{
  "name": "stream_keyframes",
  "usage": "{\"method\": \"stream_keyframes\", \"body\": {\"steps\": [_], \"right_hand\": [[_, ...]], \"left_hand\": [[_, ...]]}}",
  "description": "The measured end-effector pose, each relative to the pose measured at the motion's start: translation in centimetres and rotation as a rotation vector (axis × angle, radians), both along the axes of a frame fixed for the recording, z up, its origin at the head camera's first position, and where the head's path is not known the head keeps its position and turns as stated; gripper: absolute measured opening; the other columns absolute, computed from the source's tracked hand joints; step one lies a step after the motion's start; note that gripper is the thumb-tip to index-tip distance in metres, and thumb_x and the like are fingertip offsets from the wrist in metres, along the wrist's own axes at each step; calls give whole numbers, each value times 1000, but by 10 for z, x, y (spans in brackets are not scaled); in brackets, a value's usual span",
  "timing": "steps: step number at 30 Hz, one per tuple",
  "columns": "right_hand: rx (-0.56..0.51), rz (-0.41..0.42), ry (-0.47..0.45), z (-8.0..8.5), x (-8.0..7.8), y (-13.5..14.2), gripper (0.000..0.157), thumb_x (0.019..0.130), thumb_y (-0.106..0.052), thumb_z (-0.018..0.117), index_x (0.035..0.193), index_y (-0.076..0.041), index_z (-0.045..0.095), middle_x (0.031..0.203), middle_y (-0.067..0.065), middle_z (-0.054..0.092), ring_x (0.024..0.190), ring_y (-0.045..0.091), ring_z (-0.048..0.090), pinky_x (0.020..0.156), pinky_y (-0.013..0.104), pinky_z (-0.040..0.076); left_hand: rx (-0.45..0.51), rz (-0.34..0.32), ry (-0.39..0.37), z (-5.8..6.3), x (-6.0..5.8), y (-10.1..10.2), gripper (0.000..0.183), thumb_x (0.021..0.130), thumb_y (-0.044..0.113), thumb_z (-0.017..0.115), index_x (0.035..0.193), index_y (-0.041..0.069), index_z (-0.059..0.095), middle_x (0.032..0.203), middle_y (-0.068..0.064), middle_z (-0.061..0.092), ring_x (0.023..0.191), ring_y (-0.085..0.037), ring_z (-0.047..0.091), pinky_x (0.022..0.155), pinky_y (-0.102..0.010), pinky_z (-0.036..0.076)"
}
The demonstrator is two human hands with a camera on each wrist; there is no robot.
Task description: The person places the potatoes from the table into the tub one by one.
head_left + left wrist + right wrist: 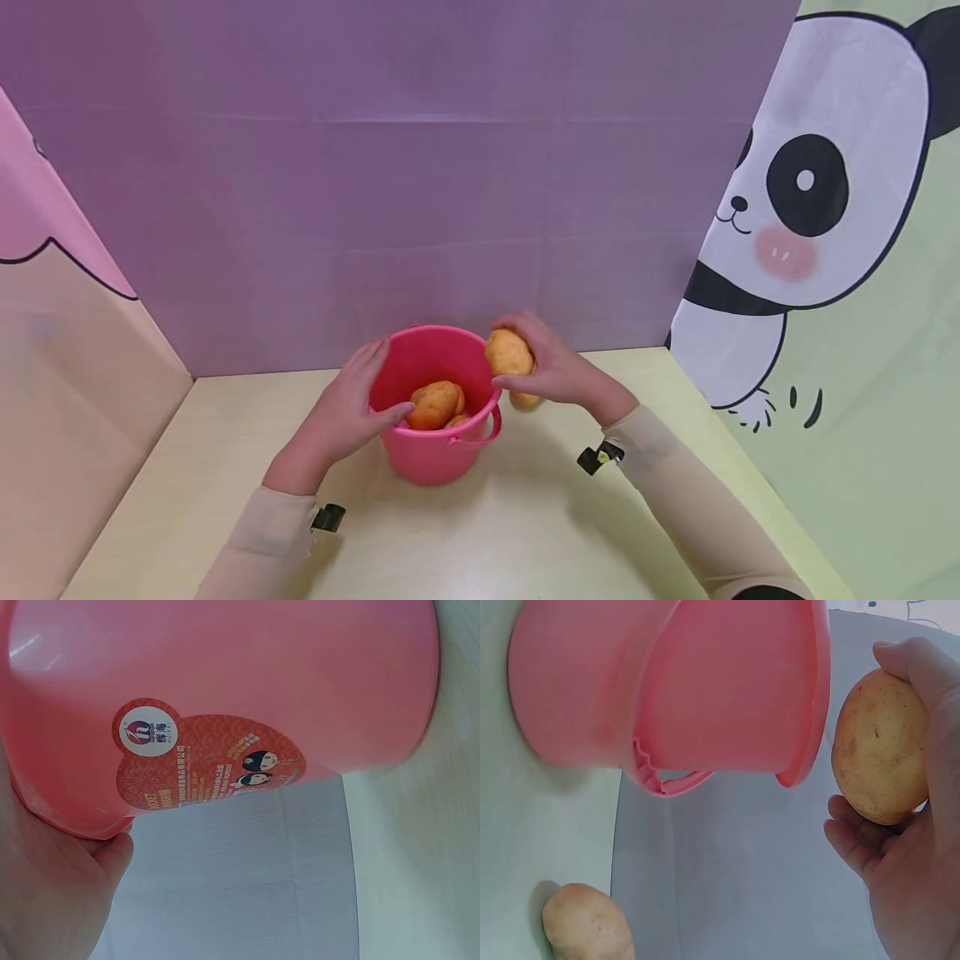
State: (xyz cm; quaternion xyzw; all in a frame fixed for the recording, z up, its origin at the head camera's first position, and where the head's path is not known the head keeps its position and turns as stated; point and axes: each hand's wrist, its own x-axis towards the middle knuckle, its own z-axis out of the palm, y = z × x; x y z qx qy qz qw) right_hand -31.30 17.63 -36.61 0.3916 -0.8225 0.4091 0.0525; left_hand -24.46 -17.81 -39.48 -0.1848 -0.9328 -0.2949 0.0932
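Note:
A pink bucket (427, 460) stands upright on the table, with several potatoes (433, 406) inside it. My left hand (341, 417) grips the bucket's left rim, thumb over the inside; the left wrist view shows the bucket's wall (225, 660) with a red label (210, 761). Beside the right rim, at rim height, my right hand (551, 367) holds a potato (509, 352) between thumb and fingers. In the right wrist view this held potato (881, 746) is apart from the bucket (727, 690). Another potato (587, 922) lies on the table, mostly hidden beneath my right hand in the head view.
The pale wooden table (480, 542) ends at a purple backdrop (450, 167) just behind the bucket. A panda panel (847, 250) stands on the right and a pink and beige panel (67, 375) on the left. The bucket's handle (487, 429) hangs down on the right.

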Motion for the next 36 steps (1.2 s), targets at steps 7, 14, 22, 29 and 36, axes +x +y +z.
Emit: {"method": "stream_keyframes", "body": {"steps": [7,14,22,29,36], "right_hand": [[6,24,23,2,-3,-9,70,87,-28,91,146,-14,57,137,0,56,120,20,60,92,42,64],[10,47,33,3,-6,-18,67,87,-32,90,144,-19,59,136,-3,56,120,18,60,90,41,64],[33,68,53,5,-10,-31,69,89,-35,91,147,-15,59,136,-1,57,120,19,59,92,40,63],[36,106,34,8,-15,-42,70,88,-38,91,147,-19,58,137,-3,57,121,18,60,91,38,64],[56,114,53,10,-18,-53,71,91,-37,90,149,-12,58,138,-2,57,122,17,59,95,37,63]], "left_hand": [[-9,-6,11,1,1,0,112,94,50,83,176,5,22,180,-20,26,164,-47,24,104,-72,55],[-8,-11,13,-1,0,-1,113,93,50,84,176,4,23,180,-19,27,164,-46,25,104,-70,56],[-8,-14,13,-2,-1,-2,112,94,51,83,176,5,22,181,-19,26,164,-46,24,105,-70,55],[-6,-11,2,0,-1,-2,115,92,52,85,176,6,22,180,-19,26,163,-46,25,103,-69,57],[-9,-13,-4,1,0,-2,117,91,51,86,176,5,21,180,-19,26,163,-46,25,103,-68,58]]}}
